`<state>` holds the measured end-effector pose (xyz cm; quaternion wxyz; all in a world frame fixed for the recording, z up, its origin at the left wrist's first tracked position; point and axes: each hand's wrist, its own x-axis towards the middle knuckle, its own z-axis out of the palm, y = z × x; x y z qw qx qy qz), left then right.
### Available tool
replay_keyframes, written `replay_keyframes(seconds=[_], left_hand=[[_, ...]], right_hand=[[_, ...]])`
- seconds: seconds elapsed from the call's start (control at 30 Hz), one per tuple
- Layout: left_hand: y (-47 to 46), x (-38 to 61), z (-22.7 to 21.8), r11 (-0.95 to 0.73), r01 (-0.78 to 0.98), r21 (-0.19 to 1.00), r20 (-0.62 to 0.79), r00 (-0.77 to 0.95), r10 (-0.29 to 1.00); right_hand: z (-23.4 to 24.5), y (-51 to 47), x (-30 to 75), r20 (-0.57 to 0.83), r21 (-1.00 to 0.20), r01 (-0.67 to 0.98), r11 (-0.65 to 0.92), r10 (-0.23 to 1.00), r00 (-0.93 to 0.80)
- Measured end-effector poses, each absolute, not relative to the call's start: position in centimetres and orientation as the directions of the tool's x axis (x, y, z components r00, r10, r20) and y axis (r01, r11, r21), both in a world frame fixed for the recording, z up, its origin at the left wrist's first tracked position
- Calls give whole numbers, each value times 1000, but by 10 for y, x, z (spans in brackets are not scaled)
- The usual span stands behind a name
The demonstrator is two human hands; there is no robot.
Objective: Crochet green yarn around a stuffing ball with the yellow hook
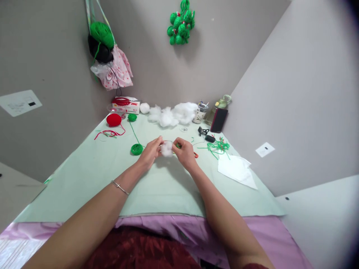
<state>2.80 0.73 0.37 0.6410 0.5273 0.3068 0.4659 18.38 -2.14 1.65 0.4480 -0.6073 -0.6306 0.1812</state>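
Note:
Over the middle of the table, my left hand [150, 152] is closed on a small tuft of white fibre stuffing [167, 148]. Just to its right, my right hand [184, 152] pinches a bit of green yarn work [178, 145], mostly hidden by the fingers, right beside the tuft. Left of my hands lies a coil of green yarn [137, 149], and its strand runs back to a small green ball [132, 117]. An orange-red item [195, 154] shows partly behind my right hand.
A heap of stuffing [168, 116] lies at the back. A red yarn ball [113, 120] sits left. Rightward are green yarn scraps [218, 146], a white sheet [237, 170], a phone [219, 120], a pen cup [200, 113] and a bottle [221, 104]. Green crocheted pieces [181, 28] hang above.

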Motion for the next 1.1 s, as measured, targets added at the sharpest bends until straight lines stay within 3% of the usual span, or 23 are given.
replay_keyframes(seconds=[0.23, 0.5, 0.83, 1.1], left_hand=[[13, 26, -2, 30, -228, 973, 60, 377, 924], [15, 29, -8, -108, -207, 972, 140, 147, 979], [6, 29, 2, 49, -335, 941, 75, 346, 935], [13, 28, -10, 123, -218, 968, -26, 401, 916]], right_hand=[[20, -29, 182, 354, -723, 644, 250, 935, 35], [26, -36, 166, 299, -754, 591, 286, 951, -79], [17, -20, 184, 325, -805, 569, 167, 927, 188], [22, -25, 185, 300, -817, 535, 215, 951, 76]])
